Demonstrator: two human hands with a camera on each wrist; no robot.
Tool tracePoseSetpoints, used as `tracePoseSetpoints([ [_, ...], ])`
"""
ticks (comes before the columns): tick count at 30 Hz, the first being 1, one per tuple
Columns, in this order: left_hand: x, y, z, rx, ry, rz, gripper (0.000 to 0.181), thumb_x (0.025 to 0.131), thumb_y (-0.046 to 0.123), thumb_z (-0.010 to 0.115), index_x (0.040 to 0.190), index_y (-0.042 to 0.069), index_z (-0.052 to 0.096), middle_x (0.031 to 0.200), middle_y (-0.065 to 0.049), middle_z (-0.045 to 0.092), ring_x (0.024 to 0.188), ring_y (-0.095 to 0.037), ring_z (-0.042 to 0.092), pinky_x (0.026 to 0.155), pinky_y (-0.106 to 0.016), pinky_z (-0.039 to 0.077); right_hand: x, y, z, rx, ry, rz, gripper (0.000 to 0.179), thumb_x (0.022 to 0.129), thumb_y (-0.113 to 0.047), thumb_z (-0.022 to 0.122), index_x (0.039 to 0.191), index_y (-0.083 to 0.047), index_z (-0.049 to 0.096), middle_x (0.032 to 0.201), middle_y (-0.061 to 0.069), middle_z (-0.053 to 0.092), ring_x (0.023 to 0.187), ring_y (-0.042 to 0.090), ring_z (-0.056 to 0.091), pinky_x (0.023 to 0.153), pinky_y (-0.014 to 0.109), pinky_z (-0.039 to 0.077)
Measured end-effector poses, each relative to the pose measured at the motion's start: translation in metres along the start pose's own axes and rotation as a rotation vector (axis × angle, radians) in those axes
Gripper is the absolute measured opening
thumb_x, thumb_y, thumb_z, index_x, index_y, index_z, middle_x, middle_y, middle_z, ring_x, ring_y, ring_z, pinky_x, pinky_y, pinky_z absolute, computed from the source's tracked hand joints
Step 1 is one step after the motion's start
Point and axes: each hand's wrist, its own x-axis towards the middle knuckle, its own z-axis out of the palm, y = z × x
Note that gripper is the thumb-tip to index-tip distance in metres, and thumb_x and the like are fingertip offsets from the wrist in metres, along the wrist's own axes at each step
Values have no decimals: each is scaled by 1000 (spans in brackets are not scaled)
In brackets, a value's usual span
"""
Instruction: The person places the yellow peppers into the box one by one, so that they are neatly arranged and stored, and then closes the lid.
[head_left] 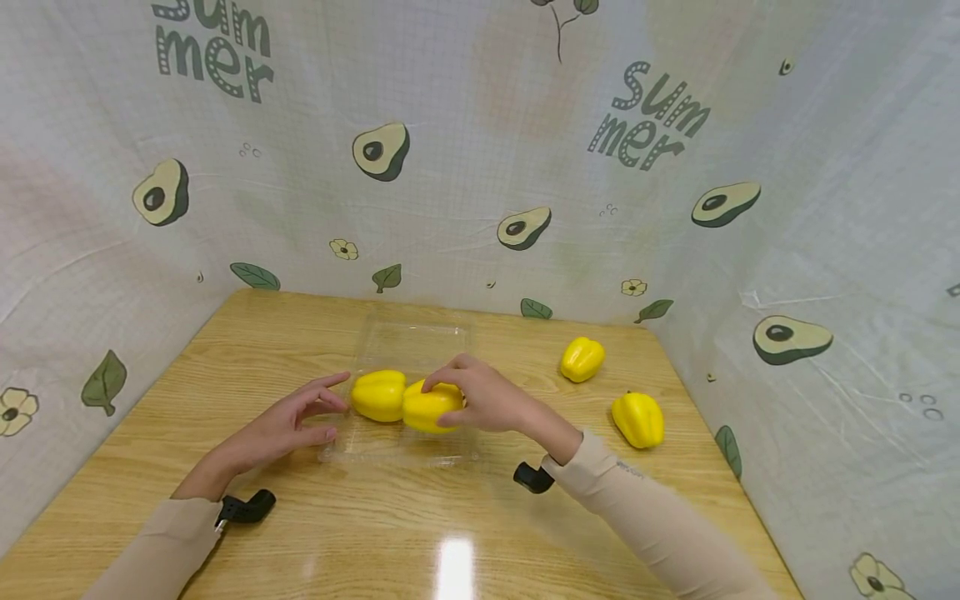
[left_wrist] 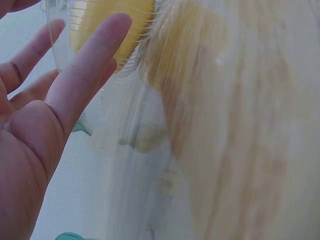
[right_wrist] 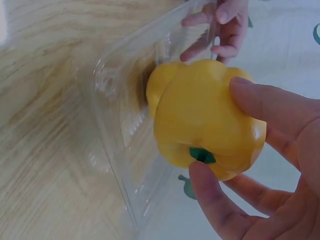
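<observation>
My right hand (head_left: 480,395) holds a yellow bell pepper (right_wrist: 207,120) by its stem end, thumb and fingers spread around it, over the right part of a clear plastic box (head_left: 405,457). Its green stem shows in the right wrist view. A second yellow bell pepper (head_left: 378,396) lies in the left part of the box, end to end with the held one. At the box's left side is my left hand (head_left: 281,425), fingers extended and apart, with nothing in its grasp. In the left wrist view a yellow pepper (left_wrist: 110,25) shows through the clear wall by the fingers.
Two more yellow bell peppers sit on the wooden table to the right, one pepper (head_left: 582,359) farther back and another pepper (head_left: 638,419) nearer. The box's clear lid (head_left: 416,329) lies opened toward the back. A printed curtain (head_left: 450,183) encloses the table's back and sides.
</observation>
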Motion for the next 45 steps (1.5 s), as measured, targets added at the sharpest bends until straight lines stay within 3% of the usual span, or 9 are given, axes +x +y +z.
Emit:
tracePoseSetpoints([
  [6,-1,0,0,-8,-4,-2,44,101,12,73,143,8,59,174,-8,26,133,0,54,109,-20,45,5,-6,7,5,2,-20,43,94,-23,84,134,-20,70,137,9,61,120,24,57,96,40,51],
  [13,1,-1,0,14,2,6,54,102,12,73,152,8,52,168,-14,34,137,-23,56,109,-22,46,10,-13,13,-7,-14,-26,44,95,-27,84,136,-22,70,134,9,62,115,22,58,93,37,50],
  [18,2,0,0,4,4,4,62,101,11,74,157,9,47,164,-13,40,134,-11,56,108,-23,47,13,-16,16,9,-24,-34,43,95,-28,84,135,-22,70,132,8,61,110,20,57,91,34,51],
  [22,1,0,0,-4,-1,4,49,101,11,74,147,7,57,170,-12,33,134,-7,56,108,-21,47,16,-19,19,22,-31,-39,43,95,-28,84,135,-21,70,133,9,60,111,20,58,92,33,51],
  [24,1,-1,-1,2,-3,9,44,101,11,74,142,6,59,172,-13,28,134,-8,55,108,-21,47,18,-20,21,25,-34,-43,43,95,-28,84,135,-21,70,135,9,60,115,21,57,94,34,51],
  [32,1,0,-1,8,4,-4,57,101,13,75,153,10,52,169,-12,34,132,-7,56,108,-22,47,22,-25,25,6,-35,-62,43,95,-29,83,136,-22,70,140,8,62,124,22,58,98,34,51],
  [38,2,-1,-2,16,2,-14,69,101,14,75,162,12,41,158,-9,48,133,-7,57,107,-24,48,25,-30,29,4,-36,-50,42,95,-30,83,135,-23,70,138,8,62,120,20,58,94,30,50],
  [45,1,1,-1,12,-5,-24,77,101,15,74,166,14,33,145,-10,58,134,-20,58,107,-24,48,29,-33,33,-7,-41,-30,43,95,-32,83,135,-25,70,136,7,62,119,18,57,97,31,50],
])
